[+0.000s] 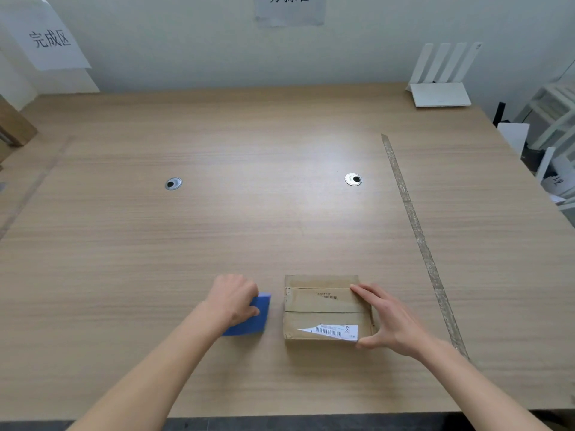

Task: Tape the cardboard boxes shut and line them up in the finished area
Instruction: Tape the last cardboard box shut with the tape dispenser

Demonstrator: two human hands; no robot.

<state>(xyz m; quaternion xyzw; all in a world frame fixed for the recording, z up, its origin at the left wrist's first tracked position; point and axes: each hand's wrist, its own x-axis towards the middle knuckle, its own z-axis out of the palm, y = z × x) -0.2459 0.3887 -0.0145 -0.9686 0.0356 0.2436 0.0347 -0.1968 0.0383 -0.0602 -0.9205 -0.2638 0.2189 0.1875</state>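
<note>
Under right hand (393, 323): cardboard box (323, 307), fingers spread along its right side; left hand (235, 297) just beside it grips blue tape dispenser (253, 318)

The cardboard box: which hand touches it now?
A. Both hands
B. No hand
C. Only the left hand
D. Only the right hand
D: the right hand rests open against the right side of the cardboard box, while the left hand is apart from it, on a blue object beside the box.
</note>
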